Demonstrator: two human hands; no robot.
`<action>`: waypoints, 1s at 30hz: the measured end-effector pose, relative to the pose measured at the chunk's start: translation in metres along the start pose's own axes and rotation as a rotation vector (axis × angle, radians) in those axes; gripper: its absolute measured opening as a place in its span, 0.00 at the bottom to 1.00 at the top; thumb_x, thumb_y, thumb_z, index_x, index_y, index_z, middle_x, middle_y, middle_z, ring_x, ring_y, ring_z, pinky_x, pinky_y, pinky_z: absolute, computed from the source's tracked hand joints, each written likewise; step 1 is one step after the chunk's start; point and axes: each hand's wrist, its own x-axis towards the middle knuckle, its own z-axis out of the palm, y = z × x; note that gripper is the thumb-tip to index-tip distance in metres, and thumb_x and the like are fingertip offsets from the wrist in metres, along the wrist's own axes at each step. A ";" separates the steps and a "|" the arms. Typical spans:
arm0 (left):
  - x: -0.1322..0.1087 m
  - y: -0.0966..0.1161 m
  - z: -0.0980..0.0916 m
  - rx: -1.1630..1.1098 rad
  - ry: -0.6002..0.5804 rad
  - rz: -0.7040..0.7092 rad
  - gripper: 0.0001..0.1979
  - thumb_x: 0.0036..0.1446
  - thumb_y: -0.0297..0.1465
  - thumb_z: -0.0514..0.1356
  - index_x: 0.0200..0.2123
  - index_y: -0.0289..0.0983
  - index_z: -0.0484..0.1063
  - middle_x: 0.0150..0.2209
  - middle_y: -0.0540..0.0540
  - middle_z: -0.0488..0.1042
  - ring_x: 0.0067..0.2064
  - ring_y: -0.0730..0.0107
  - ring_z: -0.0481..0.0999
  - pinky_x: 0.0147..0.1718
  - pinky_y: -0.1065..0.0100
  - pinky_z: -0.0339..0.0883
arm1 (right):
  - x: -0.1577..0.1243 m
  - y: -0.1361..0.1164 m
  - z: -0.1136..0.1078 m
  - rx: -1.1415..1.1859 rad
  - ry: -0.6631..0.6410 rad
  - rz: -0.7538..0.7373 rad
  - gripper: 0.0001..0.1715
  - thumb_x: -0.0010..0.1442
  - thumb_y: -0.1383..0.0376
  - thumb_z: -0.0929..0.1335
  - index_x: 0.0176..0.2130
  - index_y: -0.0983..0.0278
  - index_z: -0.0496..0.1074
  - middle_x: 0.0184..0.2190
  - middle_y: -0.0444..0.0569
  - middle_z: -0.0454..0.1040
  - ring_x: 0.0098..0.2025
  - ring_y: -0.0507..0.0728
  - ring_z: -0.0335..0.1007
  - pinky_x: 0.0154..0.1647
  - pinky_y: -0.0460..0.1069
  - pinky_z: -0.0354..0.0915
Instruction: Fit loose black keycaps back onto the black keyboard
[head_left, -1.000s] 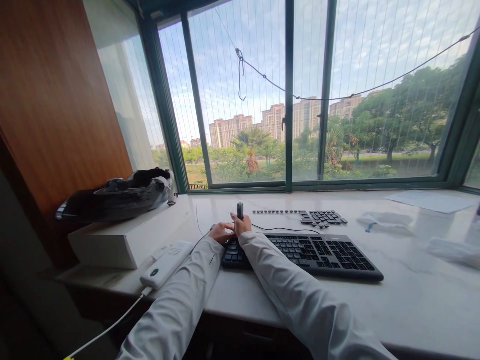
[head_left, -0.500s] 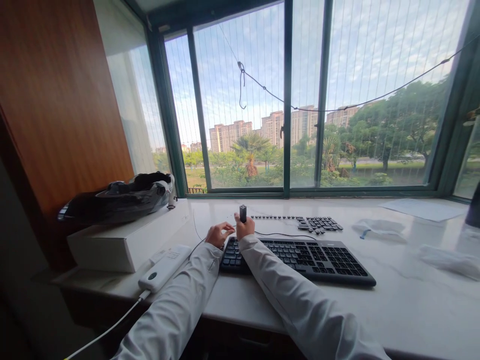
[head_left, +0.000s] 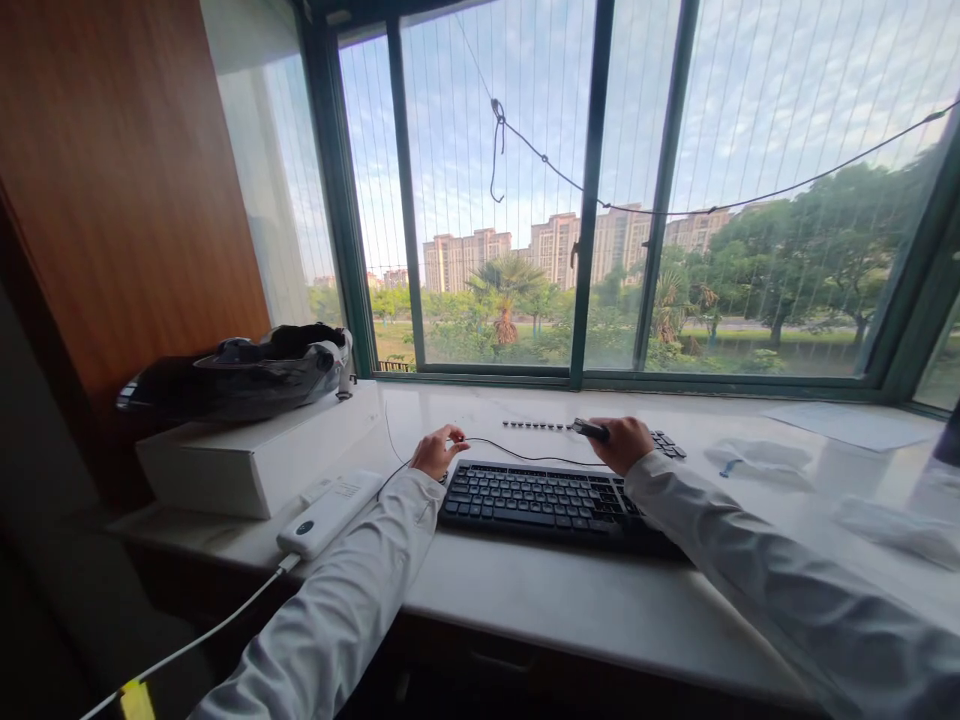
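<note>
My left hand (head_left: 439, 453) is at the back left corner of a black keyboard (head_left: 525, 500), palm inward. Its fingers are loosely bent, with a gap between thumb and forefinger and nothing visible in them. A thin black cable (head_left: 517, 456) runs past the fingertips. My right hand (head_left: 626, 444) is closed around a small black tool (head_left: 591, 430) whose exact kind I cannot make out. The tool points left, over a row of loose black keycaps (head_left: 536, 426) behind the keyboard. My right hand and sleeve hide the keyboard's right part and some of the keycaps.
On the left, a white power bank (head_left: 330, 515) with a white cable (head_left: 202, 640) lies near a white box (head_left: 247, 450), which bears a black headset-like object (head_left: 240, 375). Clear plastic bags (head_left: 761, 458) and a paper sheet (head_left: 847, 425) lie on the right. A window stands behind.
My right hand has moved right with the black tool, from over the keyboard's left end to the keycaps. The tool has tipped from upright to pointing left. My left hand stays almost in place.
</note>
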 end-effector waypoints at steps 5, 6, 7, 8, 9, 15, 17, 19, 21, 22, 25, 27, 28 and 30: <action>-0.001 0.006 -0.005 0.021 -0.001 0.020 0.15 0.51 0.43 0.60 0.38 0.39 0.71 0.37 0.50 0.76 0.23 0.76 0.65 0.32 0.71 0.62 | -0.033 0.064 0.001 -0.191 0.007 0.104 0.22 0.48 0.59 0.68 0.44 0.56 0.76 0.33 0.51 0.78 0.33 0.60 0.73 0.33 0.50 0.58; -0.001 0.007 -0.006 0.023 -0.003 0.021 0.15 0.51 0.42 0.61 0.39 0.40 0.71 0.37 0.50 0.76 0.23 0.76 0.64 0.31 0.72 0.61 | -0.037 0.072 0.002 -0.218 0.018 0.147 0.21 0.49 0.59 0.68 0.44 0.57 0.76 0.31 0.52 0.78 0.33 0.61 0.72 0.32 0.51 0.58; -0.001 0.008 -0.007 0.024 -0.006 0.021 0.15 0.51 0.41 0.61 0.39 0.40 0.71 0.37 0.50 0.76 0.22 0.77 0.64 0.31 0.72 0.61 | -0.041 0.077 0.003 -0.237 0.028 0.181 0.20 0.50 0.58 0.67 0.44 0.57 0.76 0.30 0.53 0.78 0.32 0.61 0.72 0.32 0.51 0.58; -0.002 0.009 -0.007 0.025 -0.008 0.020 0.14 0.51 0.41 0.60 0.39 0.40 0.71 0.37 0.50 0.76 0.21 0.77 0.63 0.30 0.72 0.61 | -0.043 0.080 0.004 -0.249 0.034 0.204 0.20 0.52 0.58 0.66 0.44 0.57 0.76 0.29 0.53 0.78 0.31 0.61 0.72 0.31 0.51 0.58; -0.002 0.010 -0.008 0.027 -0.006 0.019 0.14 0.52 0.40 0.60 0.39 0.40 0.70 0.38 0.51 0.76 0.21 0.78 0.62 0.30 0.72 0.61 | -0.044 0.082 0.004 -0.253 0.036 0.219 0.19 0.52 0.58 0.66 0.44 0.57 0.76 0.29 0.53 0.78 0.30 0.61 0.72 0.31 0.51 0.58; -0.004 0.016 -0.011 0.077 0.026 0.037 0.13 0.55 0.38 0.56 0.42 0.41 0.71 0.39 0.52 0.76 0.18 0.80 0.58 0.27 0.74 0.60 | -0.043 0.081 -0.001 -0.220 -0.033 0.194 0.20 0.50 0.59 0.68 0.44 0.57 0.76 0.30 0.53 0.78 0.31 0.61 0.72 0.32 0.51 0.59; -0.005 0.018 -0.011 0.091 0.031 0.034 0.14 0.55 0.38 0.55 0.44 0.41 0.71 0.40 0.51 0.76 0.18 0.80 0.58 0.26 0.74 0.60 | -0.042 0.082 -0.004 -0.222 -0.061 0.197 0.20 0.51 0.58 0.67 0.44 0.56 0.76 0.31 0.53 0.78 0.32 0.61 0.72 0.32 0.51 0.60; -0.006 0.019 -0.011 0.099 0.038 0.021 0.16 0.55 0.38 0.55 0.46 0.41 0.70 0.40 0.51 0.76 0.17 0.81 0.58 0.25 0.74 0.60 | -0.040 0.084 -0.008 -0.238 -0.102 0.213 0.19 0.52 0.56 0.66 0.44 0.55 0.75 0.31 0.52 0.78 0.32 0.61 0.72 0.33 0.52 0.60; -0.006 0.019 -0.011 0.113 0.050 -0.001 0.16 0.54 0.39 0.55 0.45 0.40 0.70 0.39 0.51 0.77 0.17 0.81 0.59 0.23 0.74 0.60 | -0.038 0.087 -0.013 -0.246 -0.146 0.248 0.18 0.54 0.56 0.64 0.43 0.54 0.76 0.32 0.51 0.78 0.33 0.61 0.72 0.34 0.53 0.60; -0.006 0.019 -0.012 0.126 0.054 -0.012 0.16 0.54 0.39 0.55 0.44 0.40 0.71 0.39 0.51 0.77 0.16 0.81 0.60 0.23 0.74 0.60 | -0.037 0.089 -0.016 -0.243 -0.166 0.273 0.18 0.55 0.56 0.63 0.42 0.54 0.76 0.33 0.51 0.78 0.33 0.61 0.72 0.34 0.53 0.60; -0.002 0.020 -0.015 0.194 0.027 -0.004 0.15 0.54 0.40 0.55 0.41 0.40 0.72 0.37 0.51 0.78 0.17 0.80 0.63 0.23 0.74 0.60 | -0.035 0.090 -0.021 -0.241 -0.183 0.317 0.17 0.57 0.59 0.61 0.36 0.58 0.77 0.31 0.53 0.77 0.33 0.60 0.72 0.37 0.53 0.59; 0.005 0.021 -0.016 0.251 -0.029 0.047 0.14 0.54 0.39 0.55 0.40 0.40 0.73 0.37 0.51 0.78 0.20 0.78 0.67 0.26 0.73 0.62 | -0.035 0.090 -0.023 -0.241 -0.180 0.288 0.15 0.56 0.62 0.62 0.31 0.61 0.77 0.30 0.53 0.77 0.34 0.58 0.72 0.41 0.53 0.57; 0.010 0.022 -0.016 0.279 -0.063 0.077 0.14 0.54 0.39 0.56 0.39 0.40 0.73 0.37 0.51 0.78 0.21 0.76 0.69 0.28 0.73 0.63 | -0.035 0.090 -0.024 -0.235 -0.182 0.267 0.14 0.56 0.64 0.62 0.30 0.62 0.76 0.29 0.53 0.77 0.34 0.58 0.72 0.43 0.53 0.56; 0.024 0.023 -0.014 0.325 -0.138 0.137 0.13 0.53 0.38 0.56 0.39 0.40 0.74 0.37 0.51 0.78 0.26 0.74 0.73 0.33 0.73 0.64 | -0.035 0.090 -0.023 -0.210 -0.202 0.241 0.13 0.55 0.65 0.62 0.29 0.62 0.76 0.29 0.52 0.77 0.35 0.57 0.72 0.44 0.53 0.55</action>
